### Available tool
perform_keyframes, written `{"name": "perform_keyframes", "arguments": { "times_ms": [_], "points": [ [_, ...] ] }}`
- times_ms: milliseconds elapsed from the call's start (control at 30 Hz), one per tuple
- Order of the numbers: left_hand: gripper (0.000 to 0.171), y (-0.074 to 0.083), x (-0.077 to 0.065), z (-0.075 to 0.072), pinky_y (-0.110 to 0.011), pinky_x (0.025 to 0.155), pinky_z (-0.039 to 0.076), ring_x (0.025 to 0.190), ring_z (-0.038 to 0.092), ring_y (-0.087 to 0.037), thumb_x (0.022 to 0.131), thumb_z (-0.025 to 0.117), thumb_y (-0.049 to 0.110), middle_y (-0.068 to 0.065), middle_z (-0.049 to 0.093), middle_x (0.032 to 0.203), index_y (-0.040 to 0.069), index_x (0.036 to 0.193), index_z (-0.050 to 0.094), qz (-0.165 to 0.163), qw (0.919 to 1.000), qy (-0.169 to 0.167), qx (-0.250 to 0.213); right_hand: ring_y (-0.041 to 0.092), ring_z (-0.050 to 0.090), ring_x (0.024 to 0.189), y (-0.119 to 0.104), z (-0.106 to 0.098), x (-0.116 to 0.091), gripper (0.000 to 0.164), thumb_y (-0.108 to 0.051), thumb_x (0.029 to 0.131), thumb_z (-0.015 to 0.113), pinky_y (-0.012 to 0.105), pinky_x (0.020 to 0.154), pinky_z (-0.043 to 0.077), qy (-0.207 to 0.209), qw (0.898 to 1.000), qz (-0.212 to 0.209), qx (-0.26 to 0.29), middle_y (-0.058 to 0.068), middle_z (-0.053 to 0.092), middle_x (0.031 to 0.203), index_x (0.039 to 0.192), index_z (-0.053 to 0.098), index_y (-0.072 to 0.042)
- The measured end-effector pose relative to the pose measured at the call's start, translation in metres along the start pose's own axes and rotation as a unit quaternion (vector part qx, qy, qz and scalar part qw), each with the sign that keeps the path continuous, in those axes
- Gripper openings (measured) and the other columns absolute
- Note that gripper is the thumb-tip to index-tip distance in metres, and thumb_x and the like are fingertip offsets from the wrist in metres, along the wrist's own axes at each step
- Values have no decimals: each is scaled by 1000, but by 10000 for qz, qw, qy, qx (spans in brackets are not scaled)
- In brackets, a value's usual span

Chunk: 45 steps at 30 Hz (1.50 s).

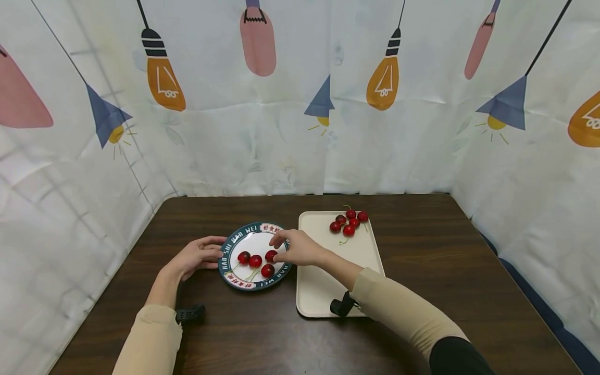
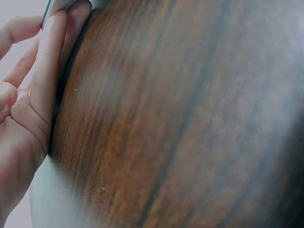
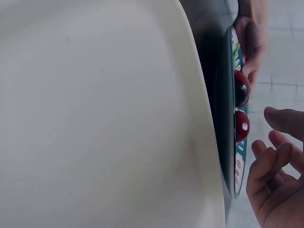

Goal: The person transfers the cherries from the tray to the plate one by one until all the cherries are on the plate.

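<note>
A round plate (image 1: 259, 227) with a dark teal, lettered rim carries several red cherries (image 1: 255, 261), some with green stems. My left hand (image 1: 199, 256) holds the plate's left rim; the left wrist view shows fingers on both sides of its edge. Over the plate's right side hovers my right hand (image 1: 300, 249), thumb and fingers bent and apart. In the right wrist view, nothing lies between the fingers of that right hand (image 3: 280, 175), and two cherries on the plate appear beyond the tray edge.
Right of the plate lies a cream rectangular tray (image 1: 315, 291), with several more cherries (image 1: 349, 230) at its far end. My right forearm crosses above it. The dark wooden table (image 1: 422, 250) is bordered by a patterned curtain (image 1: 290, 151) at the back and sides.
</note>
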<state>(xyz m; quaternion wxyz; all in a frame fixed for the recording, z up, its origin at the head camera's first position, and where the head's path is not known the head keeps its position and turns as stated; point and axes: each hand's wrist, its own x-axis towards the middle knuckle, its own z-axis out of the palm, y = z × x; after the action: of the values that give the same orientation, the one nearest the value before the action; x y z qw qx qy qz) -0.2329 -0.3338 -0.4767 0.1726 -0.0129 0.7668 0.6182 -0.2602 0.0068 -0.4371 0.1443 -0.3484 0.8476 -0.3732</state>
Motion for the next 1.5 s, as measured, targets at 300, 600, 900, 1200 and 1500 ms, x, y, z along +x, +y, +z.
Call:
{"name": "perform_keyframes", "arguments": {
  "times_ms": [300,600,900,1200,1500],
  "points": [
    [59,-2,0,0,-37,87,59,103,69,-25,101,67,16,-16,63,128,0,152,43,-26,10000,56,48,27,63,108,15,-12,-13,34,-13,91,77,32,86,52,143,9999,-5,83,8,71,114,122,69,-4],
    [60,-4,1,-1,-37,86,60,101,70,-23,102,66,15,-15,63,125,-3,153,40,77,10000,-48,-6,23,63,106,33,-30,-33,29,-12,90,77,42,96,52,381,9990,228,55,6,70,110,118,70,-6],
    [61,-3,1,-1,-36,85,60,99,70,-22,102,67,16,-13,64,124,-3,153,40,77,9999,-52,-55,25,63,106,47,-47,-52,31,-14,90,78,45,98,52,532,9976,440,78,8,70,110,119,70,-5],
    [62,-4,2,-1,-37,85,60,99,70,-23,102,67,16,-15,63,126,-2,154,40,63,10000,-20,-58,24,63,105,63,-62,-68,30,-11,91,76,47,97,51,795,9956,488,88,10,70,109,119,70,-2],
    [62,-3,1,-1,-37,85,60,99,70,-23,101,67,16,-14,64,124,-2,154,40,41,10000,18,-49,30,62,102,77,-76,-80,30,-10,92,76,36,69,56,1102,9906,722,375,15,68,114,119,69,-1]
  ]
}}
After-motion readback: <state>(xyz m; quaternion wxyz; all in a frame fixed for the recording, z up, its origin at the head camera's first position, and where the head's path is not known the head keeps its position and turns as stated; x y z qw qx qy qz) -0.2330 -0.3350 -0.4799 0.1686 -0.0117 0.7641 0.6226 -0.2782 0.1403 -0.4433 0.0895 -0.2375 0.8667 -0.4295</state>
